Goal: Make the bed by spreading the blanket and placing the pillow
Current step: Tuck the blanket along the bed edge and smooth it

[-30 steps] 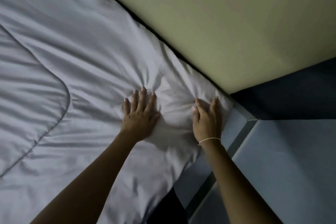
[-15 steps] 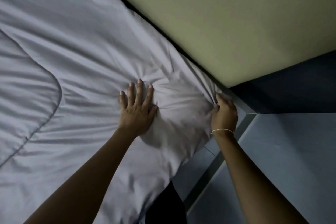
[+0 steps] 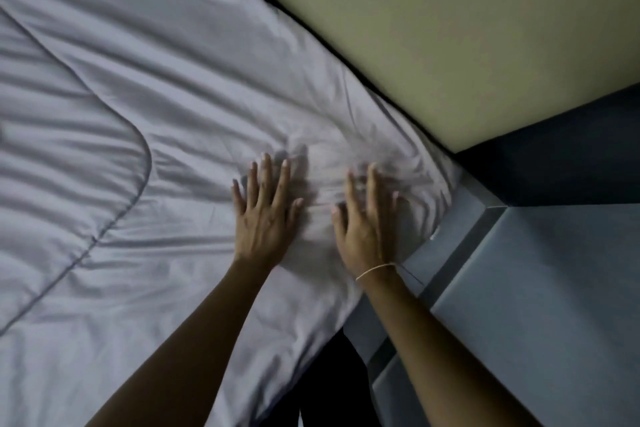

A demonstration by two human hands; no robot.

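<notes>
Both hands lie flat with straight, spread fingers, holding nothing: the left hand [image 3: 265, 215] and right hand [image 3: 369, 225] press the grey blanket [image 3: 145, 135] directly under the palms, beside its corner.

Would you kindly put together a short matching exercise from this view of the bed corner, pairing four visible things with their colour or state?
Column one:
1. blanket
2. wall
3. right hand
4. left hand

Column two:
A. pale yellow-green
B. thin string band at its wrist, flat on the fabric
C. light grey, creased, with a stitched curved seam
D. bare wrist, fingers spread flat on the fabric

Pairs: 1-C, 2-A, 3-B, 4-D
</notes>
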